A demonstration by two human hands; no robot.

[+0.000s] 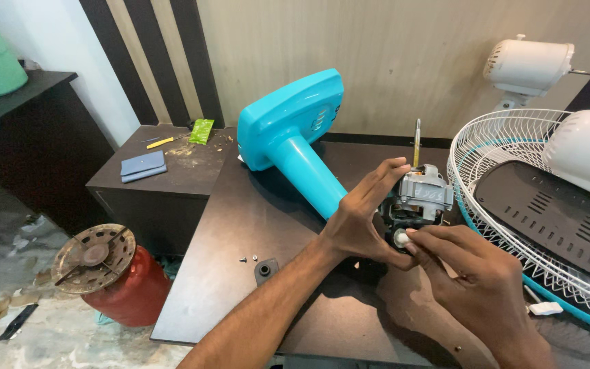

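Both hands meet over the dark table [254, 225]: left hand [360, 219] grips the fan motor [421, 198], right hand [472, 273] pinches its white knob [400, 238]. Motor shaft [416, 142] points straight up; turquoise fan stand [295, 137] lies tilted behind.

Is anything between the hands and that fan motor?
No. Both hands already touch it. The left hand wraps the fan motor from the side, and the right hand pinches the small white knob at its lower end. Nothing sits between them.
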